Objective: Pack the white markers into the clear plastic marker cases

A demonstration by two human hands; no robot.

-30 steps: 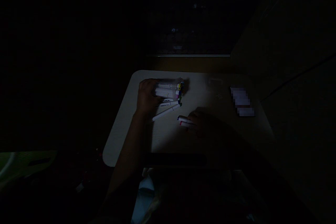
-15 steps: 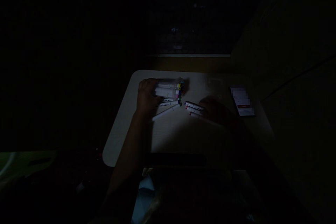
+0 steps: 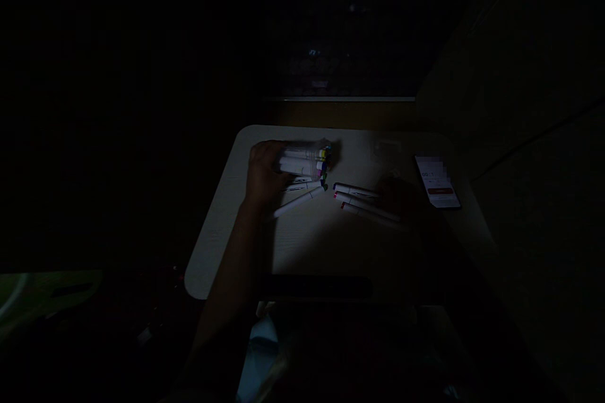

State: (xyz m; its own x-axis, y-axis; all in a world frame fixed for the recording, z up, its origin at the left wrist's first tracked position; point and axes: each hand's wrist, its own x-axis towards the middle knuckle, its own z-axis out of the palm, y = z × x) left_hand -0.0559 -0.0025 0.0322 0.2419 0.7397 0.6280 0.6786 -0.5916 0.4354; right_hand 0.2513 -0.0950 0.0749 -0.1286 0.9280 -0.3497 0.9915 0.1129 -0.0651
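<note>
The scene is very dark. My left hand (image 3: 261, 173) is wrapped round a bundle of white markers with coloured caps (image 3: 305, 164) on a small white table (image 3: 222, 233). A loose white marker (image 3: 299, 200) lies just below the bundle. To the right, three markers (image 3: 362, 200) lie side by side on the table. My right hand (image 3: 401, 196) rests at their right ends in deep shadow; its fingers cannot be made out.
A phone with a lit screen (image 3: 437, 181) lies at the table's right side. A pale horizontal ledge (image 3: 340, 99) runs behind the table. Something light-coloured (image 3: 262, 346) shows below the table's front edge.
My right hand moved from the table's middle toward the right with the markers, which now lie flat by the phone. The left hand and its bundle stayed still.
</note>
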